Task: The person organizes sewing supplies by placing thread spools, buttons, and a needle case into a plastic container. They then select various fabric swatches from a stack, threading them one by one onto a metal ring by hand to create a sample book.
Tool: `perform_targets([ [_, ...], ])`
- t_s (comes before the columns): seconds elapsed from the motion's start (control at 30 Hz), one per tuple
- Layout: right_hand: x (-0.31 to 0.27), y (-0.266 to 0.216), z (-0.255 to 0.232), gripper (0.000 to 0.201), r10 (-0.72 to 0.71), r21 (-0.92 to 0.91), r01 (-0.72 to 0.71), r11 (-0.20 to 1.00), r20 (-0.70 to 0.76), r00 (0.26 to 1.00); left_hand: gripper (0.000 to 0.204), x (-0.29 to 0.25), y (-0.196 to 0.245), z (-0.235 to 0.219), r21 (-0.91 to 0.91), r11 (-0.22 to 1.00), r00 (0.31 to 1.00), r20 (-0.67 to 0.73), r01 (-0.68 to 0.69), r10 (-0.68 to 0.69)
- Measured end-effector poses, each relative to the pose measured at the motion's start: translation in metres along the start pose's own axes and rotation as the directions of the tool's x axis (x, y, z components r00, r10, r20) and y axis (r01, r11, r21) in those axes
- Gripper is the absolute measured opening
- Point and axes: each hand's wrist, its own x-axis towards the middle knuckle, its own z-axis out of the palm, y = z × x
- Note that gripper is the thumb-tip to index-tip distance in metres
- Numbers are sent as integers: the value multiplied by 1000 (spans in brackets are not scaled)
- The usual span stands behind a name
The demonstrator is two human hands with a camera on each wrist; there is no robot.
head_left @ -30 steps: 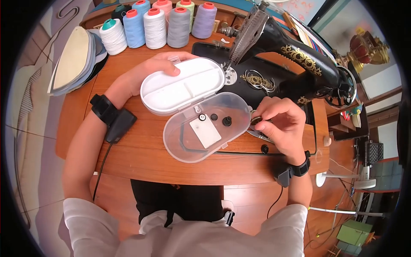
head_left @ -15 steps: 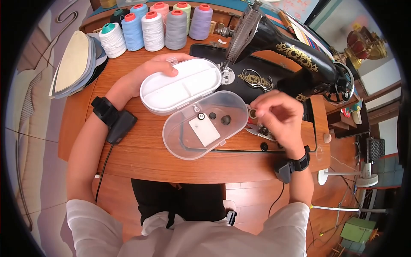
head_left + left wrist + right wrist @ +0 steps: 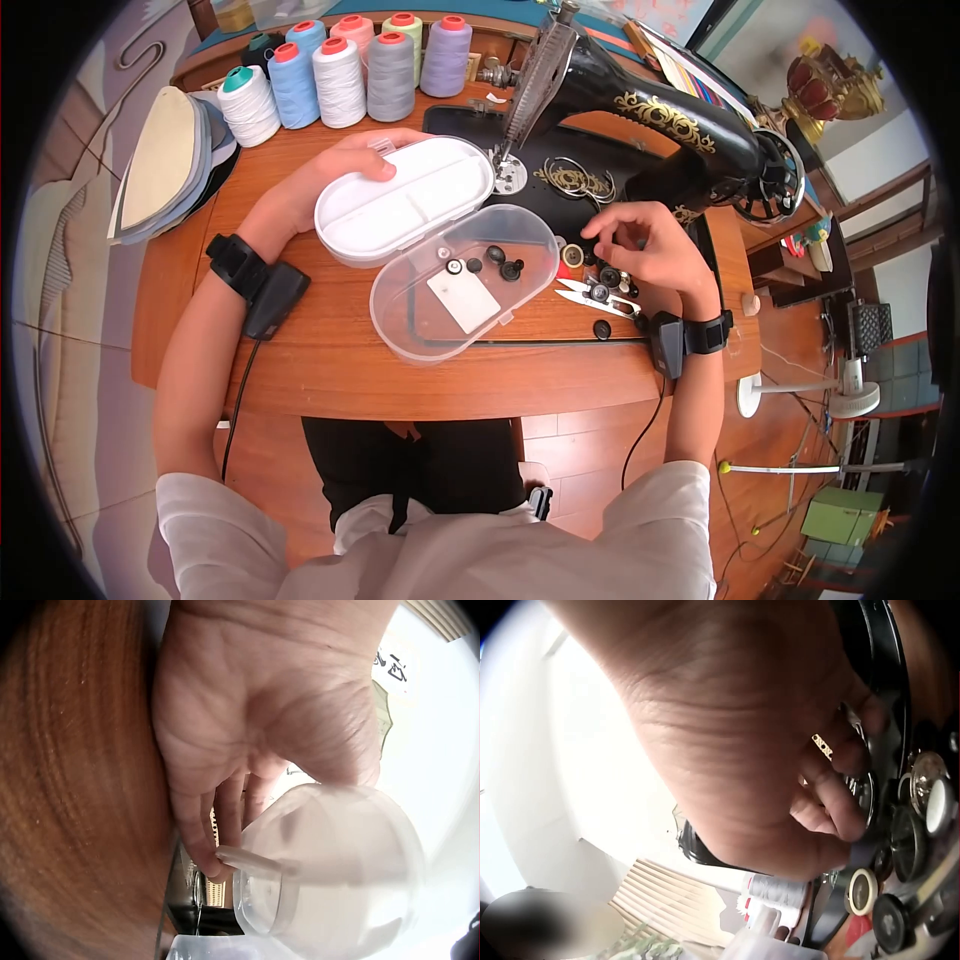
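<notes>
My left hand (image 3: 345, 175) grips the far edge of a white compartment tray (image 3: 400, 215), thumb on its rim. Hinged to the tray is a clear plastic box half (image 3: 400, 335), which holds several small dark buttons (image 3: 511, 271) and a white card (image 3: 465, 302). My right hand (image 3: 650, 245) hovers over loose buttons (image 3: 608, 275) on the table, its fingers loosely bent with nothing visible between them. Among these lies a cream-rimmed button (image 3: 862, 892), below the fingertips in the right wrist view. Thread snips (image 3: 578, 293) lie beside the buttons.
A black sewing machine (image 3: 660, 110) stands behind the right hand, with metal rings (image 3: 578, 180) on its bed. Several thread cones (image 3: 340, 85) line the back. Layered fabric pieces (image 3: 160, 165) lie at the left; a single black button (image 3: 601, 329) sits near the front.
My right hand has drawn away from the box's right end to the loose buttons, uncovering them and the snips. One more dark button shows in the box. My left hand keeps its hold.
</notes>
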Motion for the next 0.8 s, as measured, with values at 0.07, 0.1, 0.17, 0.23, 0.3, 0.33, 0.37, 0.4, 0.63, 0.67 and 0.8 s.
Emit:
perform_targets([
  [0.07, -1, 1, -1, 18, 15, -59, -11, 998, 64, 998, 77, 0, 0, -2, -5, 1000, 1000, -9, -2, 2],
  [0.1, 0, 1, -1, 18, 13, -63, -9, 998, 64, 998, 77, 0, -1, -2, -11, 1000, 1000, -13, 1, -2],
  [0.17, 0, 1, 0, 21, -26, -107, 36, 994, 89, 996, 77, 0, 0, -2, -13, 1000, 1000, -6, 1, -2],
  [0.23, 0, 3, 0, 19, -17, -118, 28, 993, 93, 995, 78, 0, -1, -2, -12, 1000, 1000, 1, 7, -7],
  [0.3, 1, 1, 1, 19, 7, -115, 5, 993, 98, 995, 77, 0, -2, -3, -22, 1000, 1000, -10, 2, -2],
  [0.33, 1, 0, 2, 19, 4, -113, 7, 994, 99, 995, 77, 0, -2, -3, -21, 1000, 1000, -13, 3, -3],
  [0.37, 1, -2, 2, 19, 15, -119, -4, 993, 93, 996, 77, 0, -2, -4, -25, 1000, 1000, -7, -3, 2],
  [0.4, 1, -3, 2, 19, 26, -125, -15, 992, 88, 996, 76, 1, -3, -3, -30, 1000, 1000, -1, -7, 7],
  [0.63, 3, -1, 2, 21, 68, -102, -58, 993, 92, 993, 75, -1, -1, -1, -82, 997, 1000, -5, 8, -8],
  [0.67, 3, 2, 3, 22, 25, -99, -17, 995, 80, 996, 75, -1, -2, -2, -77, 997, 1000, -12, 2, -3],
  [0.8, 2, 0, 4, 23, 48, -96, -42, 994, 61, 997, 75, -2, -3, 1, -83, 996, 1000, -16, -10, 9],
])
